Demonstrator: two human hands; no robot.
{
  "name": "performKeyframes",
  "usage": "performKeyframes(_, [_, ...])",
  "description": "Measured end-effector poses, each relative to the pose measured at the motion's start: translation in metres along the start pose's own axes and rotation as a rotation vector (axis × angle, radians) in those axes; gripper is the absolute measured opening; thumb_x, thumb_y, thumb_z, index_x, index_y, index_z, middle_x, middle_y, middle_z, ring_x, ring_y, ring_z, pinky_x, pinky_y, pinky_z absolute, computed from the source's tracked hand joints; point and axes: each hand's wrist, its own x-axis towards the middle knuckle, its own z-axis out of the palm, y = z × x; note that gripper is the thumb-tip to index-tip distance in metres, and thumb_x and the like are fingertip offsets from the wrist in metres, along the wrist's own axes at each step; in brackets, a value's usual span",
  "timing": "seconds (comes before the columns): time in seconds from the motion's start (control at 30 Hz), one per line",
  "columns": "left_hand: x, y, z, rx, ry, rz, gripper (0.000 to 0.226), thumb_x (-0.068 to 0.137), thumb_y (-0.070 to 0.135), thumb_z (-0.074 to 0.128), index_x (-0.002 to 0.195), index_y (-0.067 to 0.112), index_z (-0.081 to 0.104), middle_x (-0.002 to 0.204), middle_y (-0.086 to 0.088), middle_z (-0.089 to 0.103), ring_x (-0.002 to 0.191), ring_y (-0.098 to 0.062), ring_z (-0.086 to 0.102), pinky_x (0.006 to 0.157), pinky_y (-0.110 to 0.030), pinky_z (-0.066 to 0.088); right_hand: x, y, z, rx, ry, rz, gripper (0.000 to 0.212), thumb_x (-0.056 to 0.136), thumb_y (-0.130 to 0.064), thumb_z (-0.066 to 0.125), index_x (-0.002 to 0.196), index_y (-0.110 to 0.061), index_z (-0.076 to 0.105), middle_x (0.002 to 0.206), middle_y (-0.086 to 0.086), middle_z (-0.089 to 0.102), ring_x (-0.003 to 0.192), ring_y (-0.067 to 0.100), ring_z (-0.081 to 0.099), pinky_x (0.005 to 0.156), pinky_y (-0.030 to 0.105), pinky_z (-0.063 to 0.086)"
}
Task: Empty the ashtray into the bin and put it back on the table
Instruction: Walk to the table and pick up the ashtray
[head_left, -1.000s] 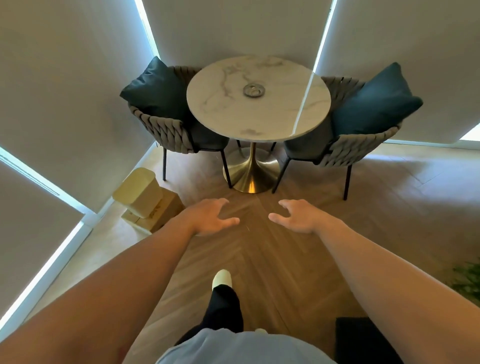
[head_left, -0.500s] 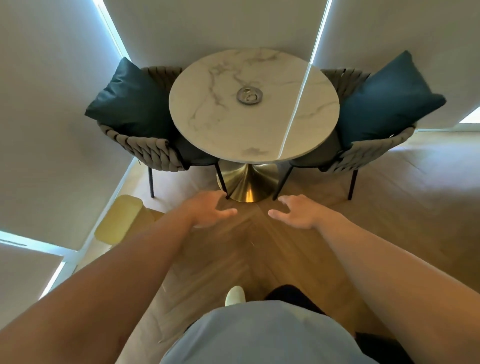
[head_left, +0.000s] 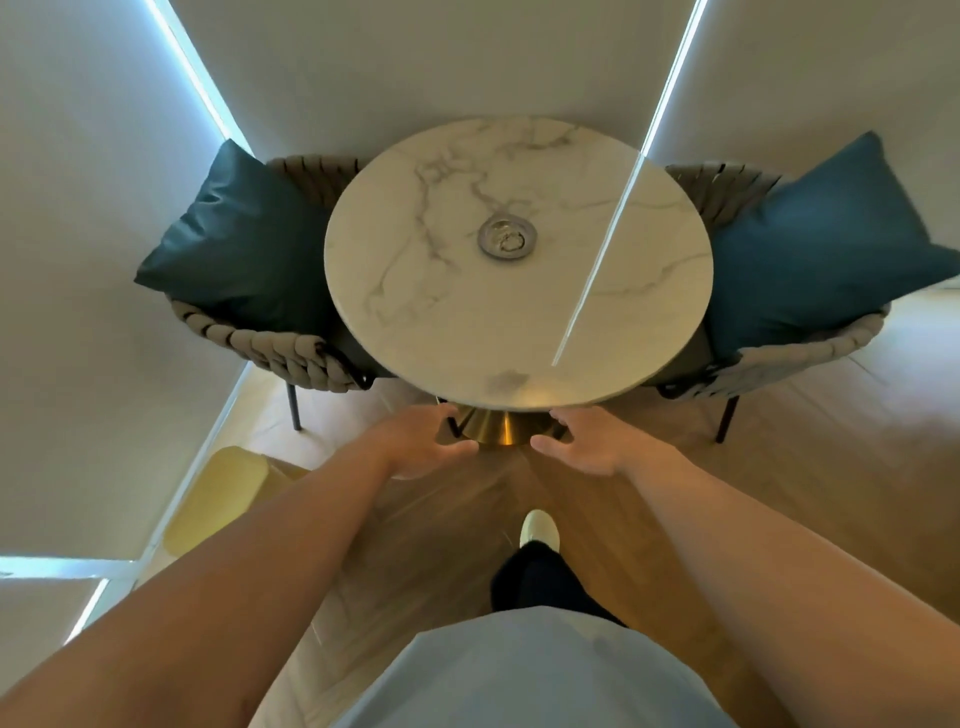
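Note:
A small round metal ashtray (head_left: 507, 237) with bits inside sits near the middle of a round white marble table (head_left: 426, 332) on a gold pedestal. My left hand (head_left: 422, 441) and my right hand (head_left: 584, 439) are held out in front of me, just below the table's near edge. Both hands hold nothing, with fingers spread. A pale yellow bin (head_left: 218, 499) stands on the floor at the lower left, partly hidden behind my left forearm.
Two woven grey chairs flank the table, each with a dark teal cushion (head_left: 244, 244) (head_left: 821, 234). Grey blinds close in behind and on the left. My foot in a pale shoe (head_left: 539, 527) is on the wooden floor (head_left: 810, 467).
I have walked closer to the table, which now looks larger and nearer. My hands have reached its near edge. The bin has slipped further behind my left arm.

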Motion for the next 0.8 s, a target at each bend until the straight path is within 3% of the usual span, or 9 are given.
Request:
performKeyframes(0.23, [0.09,0.017,-0.051,0.013,0.01,-0.06,0.085,0.082,0.073,0.047,0.147,0.022,0.031,0.154,0.0,0.036,0.137,-0.022,0.038,0.109,-0.04,0.033,0.073,0.03,-0.077,-0.084,-0.059,0.019,0.089,0.089,-0.073,0.042,0.154,-0.014,0.028,0.159,0.005,0.036,0.14,0.026,0.04,0.109,0.037,0.034])
performKeyframes(0.57, [0.182,0.022,-0.108,0.001,0.029,-0.096,0.087,0.079,0.077,0.046,0.146,0.025,0.032,0.152,0.001,0.039,0.134,-0.021,0.041,0.107,-0.04,0.035,0.156,0.046,-0.159,-0.069,-0.057,0.004,0.088,0.087,-0.073,0.044,0.151,-0.012,0.034,0.152,0.009,0.045,0.136,0.027,0.045,0.103,0.035,0.036])
performKeyframes(0.7, [0.222,0.011,-0.131,0.011,0.034,-0.084,0.086,0.08,0.074,0.048,0.147,0.023,0.03,0.153,0.0,0.036,0.136,-0.02,0.038,0.107,-0.038,0.033,0.192,0.042,-0.178,-0.04,-0.043,0.023,0.083,0.09,-0.067,0.047,0.148,-0.01,0.038,0.15,0.011,0.047,0.136,0.028,0.045,0.104,0.035,0.036])
performKeyframes(0.8, [0.253,0.003,-0.148,0.025,0.038,-0.053,0.086,0.081,0.071,0.051,0.148,0.021,0.029,0.154,0.0,0.035,0.138,-0.019,0.036,0.109,-0.039,0.033,0.217,0.038,-0.187,-0.02,-0.025,0.057,0.073,0.091,-0.064,0.049,0.136,-0.006,0.049,0.137,0.015,0.057,0.125,0.031,0.053,0.1,0.038,0.042])
